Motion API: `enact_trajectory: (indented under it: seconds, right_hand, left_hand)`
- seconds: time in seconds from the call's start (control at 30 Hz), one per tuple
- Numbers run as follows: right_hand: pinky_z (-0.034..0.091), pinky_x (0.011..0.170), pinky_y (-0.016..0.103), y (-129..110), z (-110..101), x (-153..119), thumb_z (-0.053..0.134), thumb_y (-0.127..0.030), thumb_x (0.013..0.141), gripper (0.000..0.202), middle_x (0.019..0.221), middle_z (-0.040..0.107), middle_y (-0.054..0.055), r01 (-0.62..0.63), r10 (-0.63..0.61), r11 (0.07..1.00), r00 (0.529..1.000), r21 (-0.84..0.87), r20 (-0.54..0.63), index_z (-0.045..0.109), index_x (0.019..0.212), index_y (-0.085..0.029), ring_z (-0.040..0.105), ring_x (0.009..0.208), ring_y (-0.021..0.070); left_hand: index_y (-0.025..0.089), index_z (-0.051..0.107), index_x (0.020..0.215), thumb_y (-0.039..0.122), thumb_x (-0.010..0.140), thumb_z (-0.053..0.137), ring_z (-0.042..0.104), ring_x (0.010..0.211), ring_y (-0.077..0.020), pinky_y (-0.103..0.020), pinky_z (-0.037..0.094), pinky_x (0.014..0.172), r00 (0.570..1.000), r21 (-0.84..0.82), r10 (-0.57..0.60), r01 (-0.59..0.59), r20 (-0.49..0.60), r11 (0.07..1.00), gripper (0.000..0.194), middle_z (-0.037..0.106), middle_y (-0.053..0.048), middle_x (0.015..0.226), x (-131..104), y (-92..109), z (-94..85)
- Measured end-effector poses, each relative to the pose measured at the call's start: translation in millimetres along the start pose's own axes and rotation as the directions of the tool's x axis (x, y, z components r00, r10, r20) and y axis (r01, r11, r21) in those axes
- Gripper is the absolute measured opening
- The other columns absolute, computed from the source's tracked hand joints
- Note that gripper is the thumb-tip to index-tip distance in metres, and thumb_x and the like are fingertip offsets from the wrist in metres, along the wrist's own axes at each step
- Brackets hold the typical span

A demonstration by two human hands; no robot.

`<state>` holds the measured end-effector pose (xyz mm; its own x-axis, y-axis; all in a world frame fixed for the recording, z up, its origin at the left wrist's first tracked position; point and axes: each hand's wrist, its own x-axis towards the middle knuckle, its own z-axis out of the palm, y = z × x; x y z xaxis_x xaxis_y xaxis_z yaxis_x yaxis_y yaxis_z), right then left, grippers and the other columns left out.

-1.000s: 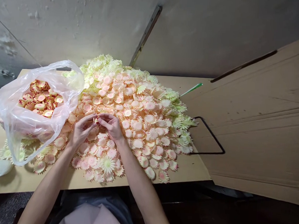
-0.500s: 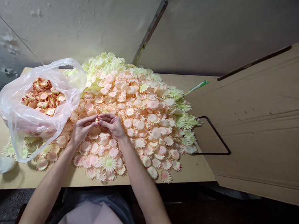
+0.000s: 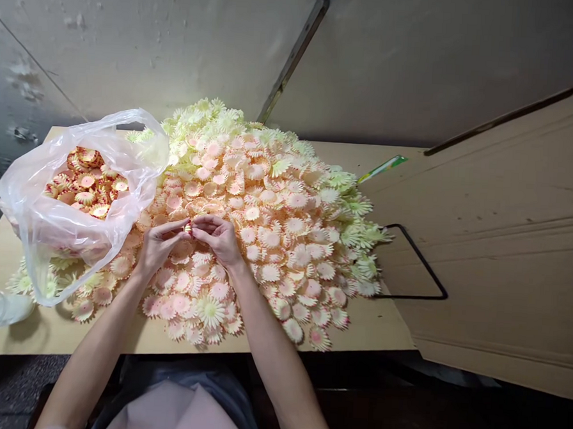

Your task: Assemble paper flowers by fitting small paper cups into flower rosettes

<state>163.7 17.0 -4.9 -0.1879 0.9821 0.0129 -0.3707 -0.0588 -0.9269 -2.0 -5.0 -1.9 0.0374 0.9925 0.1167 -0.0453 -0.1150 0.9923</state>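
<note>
My left hand (image 3: 159, 245) and my right hand (image 3: 219, 242) meet over the near left part of a wide pile of pale pink and yellow-green flower pieces (image 3: 267, 213). Between their fingertips is a small red-and-cream flower piece (image 3: 188, 228), pinched from both sides and partly covered by the fingers. To the left stands an open clear plastic bag (image 3: 32, 195), which holds curled flower pieces (image 3: 85, 181) with red edges.
A clear cup (image 3: 10, 309) lies at the table's (image 3: 372, 321) near left edge. At the right are a green-and-white packet (image 3: 382, 168), a black metal loop (image 3: 421, 257) and a large cardboard sheet (image 3: 505, 251). A wall rises behind the table.
The view has shifted slightly, so the bag, pile and cardboard appear a little further right. Both hands keep nearly the same pose around the small flower piece.
</note>
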Motion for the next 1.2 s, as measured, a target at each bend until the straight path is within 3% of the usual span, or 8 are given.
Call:
enact_trajectory:
  seconds: [0.23,0.37,0.57,0.7,0.83,0.97,1.2]
  right_hand:
    - [0.054,0.073,0.026,-1,-1,1,0.083,-0.029,0.060,0.027,0.077,0.070,-0.001,0.018,-0.019,0.999,0.999,-0.044,-0.028,0.066,0.079,-0.019,0.064,0.070,0.0119]
    - [0.052,0.074,0.026,1,-2,2,0.081,-0.029,0.063,0.024,0.078,0.067,-0.001,0.056,-0.057,0.997,0.998,-0.060,-0.012,0.064,0.077,-0.019,0.062,0.072,0.0115]
    - [0.050,0.067,0.024,4,-4,3,0.076,-0.030,0.065,0.021,0.079,0.065,-0.001,0.051,-0.057,0.997,0.993,-0.060,-0.102,0.063,0.076,-0.019,0.057,0.068,0.0108]
    - [0.047,0.062,0.023,5,-6,3,0.073,-0.026,0.067,0.012,0.073,0.062,-0.002,0.072,-0.077,0.996,0.994,-0.059,-0.078,0.065,0.074,-0.020,0.054,0.063,0.0099]
    - [0.049,0.069,0.025,4,-6,2,0.072,-0.024,0.068,0.006,0.074,0.066,-0.001,0.069,-0.071,0.995,0.997,-0.073,-0.030,0.070,0.072,-0.021,0.059,0.069,0.0119]
    - [0.053,0.079,0.031,1,-4,-1,0.075,-0.030,0.068,0.012,0.081,0.071,0.001,0.053,-0.052,0.996,0.999,-0.076,0.010,0.073,0.076,-0.021,0.065,0.078,0.0156]
    - [0.055,0.077,0.030,-4,-1,-2,0.084,-0.033,0.061,0.023,0.080,0.073,0.000,0.007,-0.006,0.999,1.000,-0.049,0.021,0.073,0.078,-0.022,0.066,0.074,0.0139]
  left_hand:
    - [0.017,0.072,0.113,0.041,0.072,0.077,0.071,0.092,-0.0245,-0.039,0.057,0.089,1.000,0.058,0.002,-0.003,0.017,0.998,0.048,0.075,-0.011,0.106,0,-2,3.1]
    - [0.015,0.072,0.110,0.042,0.072,0.077,0.071,0.092,-0.0240,-0.038,0.058,0.089,1.000,0.016,-0.015,0.015,0.003,1.000,0.047,0.074,-0.011,0.108,1,2,6.6]
    - [0.014,0.072,0.109,0.044,0.073,0.076,0.072,0.085,-0.0226,-0.038,0.062,0.081,0.997,-0.092,-0.065,0.061,-0.034,0.994,0.047,0.076,-0.009,0.099,1,9,6.3]
    - [0.015,0.073,0.107,0.040,0.073,0.077,0.072,0.084,-0.0206,-0.033,0.061,0.079,0.998,-0.079,-0.060,0.059,-0.021,0.995,0.042,0.076,-0.008,0.098,1,9,6.1]
    - [0.015,0.073,0.105,0.039,0.072,0.078,0.072,0.092,-0.0233,-0.035,0.058,0.087,1.000,-0.001,-0.010,0.010,-0.013,1.000,0.041,0.075,-0.010,0.104,0,8,7.8]
    - [0.015,0.073,0.106,0.040,0.073,0.077,0.071,0.096,-0.0245,-0.037,0.056,0.090,1.000,0.019,0.006,-0.006,-0.023,1.000,0.041,0.074,-0.011,0.107,-2,6,9.0]
    - [0.016,0.073,0.102,0.039,0.074,0.076,0.071,0.094,-0.0230,-0.034,0.057,0.088,1.000,0.000,0.021,-0.021,-0.011,1.000,0.037,0.075,-0.010,0.104,-2,4,8.4]
